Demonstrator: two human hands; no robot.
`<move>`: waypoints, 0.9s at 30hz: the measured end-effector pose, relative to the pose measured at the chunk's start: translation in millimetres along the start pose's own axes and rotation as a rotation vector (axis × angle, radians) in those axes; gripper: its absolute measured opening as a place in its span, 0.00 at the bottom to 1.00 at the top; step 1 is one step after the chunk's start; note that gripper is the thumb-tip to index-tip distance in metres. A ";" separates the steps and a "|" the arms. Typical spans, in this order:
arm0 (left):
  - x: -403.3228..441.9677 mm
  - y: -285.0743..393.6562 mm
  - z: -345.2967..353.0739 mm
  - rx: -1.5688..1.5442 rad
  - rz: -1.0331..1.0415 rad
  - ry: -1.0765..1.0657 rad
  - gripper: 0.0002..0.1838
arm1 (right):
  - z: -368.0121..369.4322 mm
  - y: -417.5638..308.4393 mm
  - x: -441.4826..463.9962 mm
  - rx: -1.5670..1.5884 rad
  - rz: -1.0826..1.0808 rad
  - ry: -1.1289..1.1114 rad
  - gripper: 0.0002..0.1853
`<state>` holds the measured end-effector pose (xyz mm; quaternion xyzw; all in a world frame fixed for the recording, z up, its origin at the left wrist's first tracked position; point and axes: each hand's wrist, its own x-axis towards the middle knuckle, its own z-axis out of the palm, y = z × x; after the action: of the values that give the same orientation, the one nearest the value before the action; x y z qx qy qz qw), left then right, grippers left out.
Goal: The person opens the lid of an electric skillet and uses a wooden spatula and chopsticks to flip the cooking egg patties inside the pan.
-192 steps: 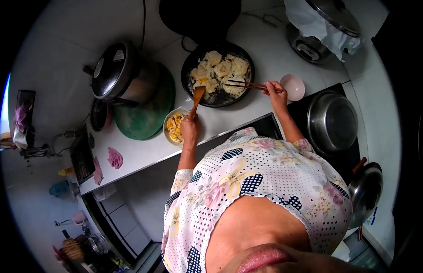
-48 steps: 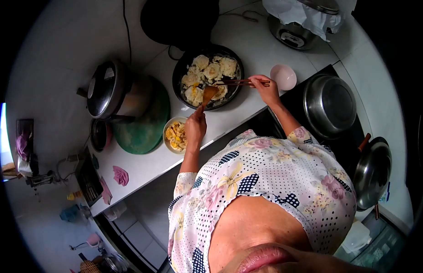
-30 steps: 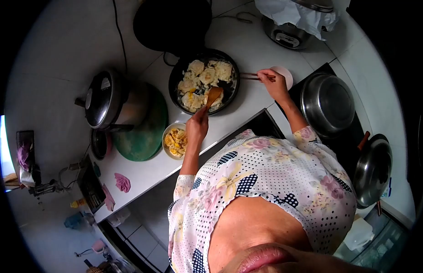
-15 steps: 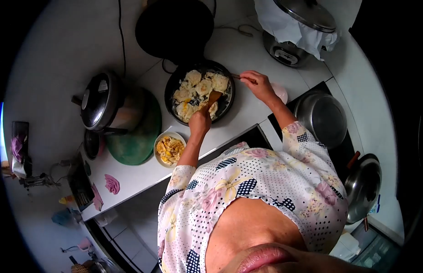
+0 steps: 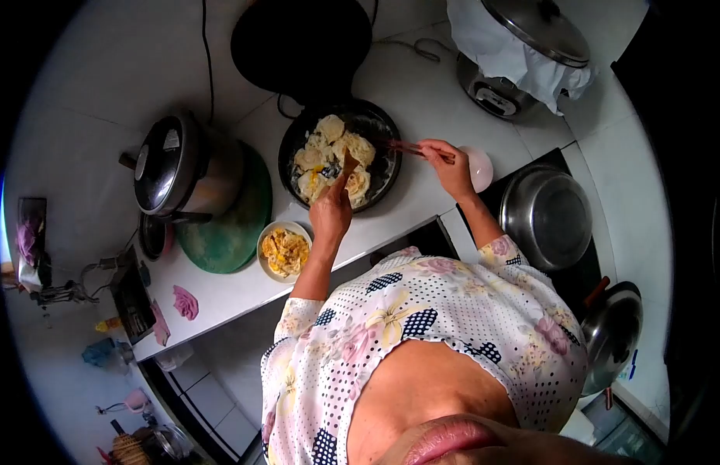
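My left hand [image 5: 329, 211] is closed round a brown wooden spatula [image 5: 349, 164], whose blade is among the fried eggs [image 5: 310, 159] in a round black electric pan [image 5: 391, 174]. My right hand [image 5: 448, 166] grips a pair of chopsticks [image 5: 413, 147]. Their tips reach over the pan's right side, where the dark base shows. Pale, partly browned eggs crowd the left and middle of the pan, with some yellow yolk between them. The pan's black lid [image 5: 298, 50] stands raised behind it. Near my left forearm sits a white bowl [image 5: 265, 271] of cooked egg pieces [image 5: 285, 251].
A pressure cooker [image 5: 170, 167] and a green round board [image 5: 220, 252] are at left. A pink bowl [image 5: 478, 169] lies beyond my right hand. Farther right are a metal basin [image 5: 547, 217] and a lidded pan [image 5: 614, 333]. A cloth-draped cooker [image 5: 496, 97] stands behind; pink cloth [image 5: 185, 302] lies front left.
Eggs at the pan's right side have shifted left, baring the base there. The spatula has moved slightly left, and the chopsticks now reach over the pan. The view has shifted a little.
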<state>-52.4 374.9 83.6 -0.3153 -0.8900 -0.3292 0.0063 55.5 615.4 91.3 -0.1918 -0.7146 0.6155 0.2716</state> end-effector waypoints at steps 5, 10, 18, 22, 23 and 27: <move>14.7 18.6 -1.9 0.442 0.143 -0.164 0.19 | -18.4 24.6 -0.6 0.126 0.084 0.150 0.09; 3.3 25.8 6.7 0.390 0.271 -0.100 0.17 | -42.0 15.6 -8.6 0.059 0.073 0.213 0.10; -26.3 16.3 -20.3 0.204 0.035 -0.089 0.16 | -32.3 -12.9 -3.1 -0.001 -0.019 0.158 0.09; -32.0 1.2 -20.0 0.114 -0.079 -0.025 0.15 | -18.8 4.1 12.7 0.027 0.019 -0.003 0.09; -32.0 -4.6 -18.5 0.103 -0.092 -0.009 0.15 | -17.6 9.1 18.0 0.028 0.019 0.026 0.09; -31.8 -24.2 -16.9 -0.015 -0.171 0.022 0.13 | -12.0 14.0 36.9 0.053 0.013 0.079 0.10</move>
<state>-43.9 333.1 75.8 -0.2345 -0.9110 -0.3389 -0.0145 33.4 649.6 84.3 -0.2131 -0.6854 0.6281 0.3004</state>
